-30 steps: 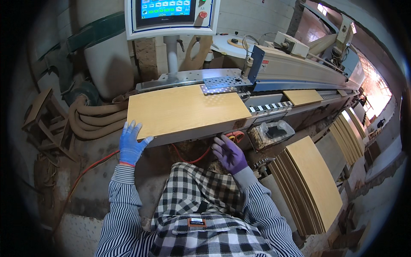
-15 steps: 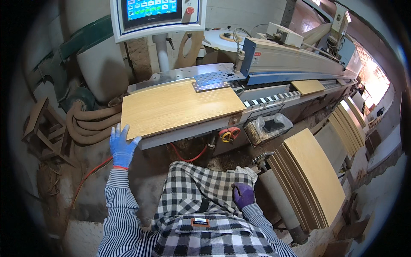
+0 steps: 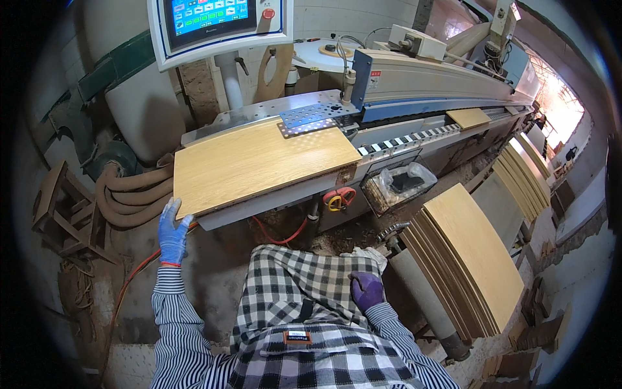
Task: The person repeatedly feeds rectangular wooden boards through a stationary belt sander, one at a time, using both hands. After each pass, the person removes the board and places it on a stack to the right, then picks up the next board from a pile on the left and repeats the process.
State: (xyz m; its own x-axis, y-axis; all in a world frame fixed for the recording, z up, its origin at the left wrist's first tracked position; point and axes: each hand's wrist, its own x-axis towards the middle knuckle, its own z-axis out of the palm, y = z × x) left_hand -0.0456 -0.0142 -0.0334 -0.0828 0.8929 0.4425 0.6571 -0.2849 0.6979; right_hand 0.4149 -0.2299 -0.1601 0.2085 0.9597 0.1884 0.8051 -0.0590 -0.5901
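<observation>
My left hand (image 3: pixel 173 233), in a blue-coated glove, is at the near left corner of a light wood-grain panel (image 3: pixel 259 165). Its fingers are spread, the thumb by the panel's near edge. The panel lies flat on a long machine's infeed table, its far right part under a perforated metal plate (image 3: pixel 310 118). Low on my checked apron (image 3: pixel 304 272) rests my right hand (image 3: pixel 368 290), in a purple glove. Those fingers look curled in, and whatever may be under them is hidden.
A stack of panels (image 3: pixel 473 253) sits on a roller stand at right. A control screen (image 3: pixel 208 16) hangs above the machine. Brown hoses (image 3: pixel 139 194) curve at left beside a wooden stool (image 3: pixel 68 207). Below the table are a scrap bin (image 3: pixel 400 188) and a red hose (image 3: pixel 278 240).
The view has shifted slightly. The large panel sits a little further right on the table, and a smaller panel has moved further along the machine. My right hand has stayed on the apron.
</observation>
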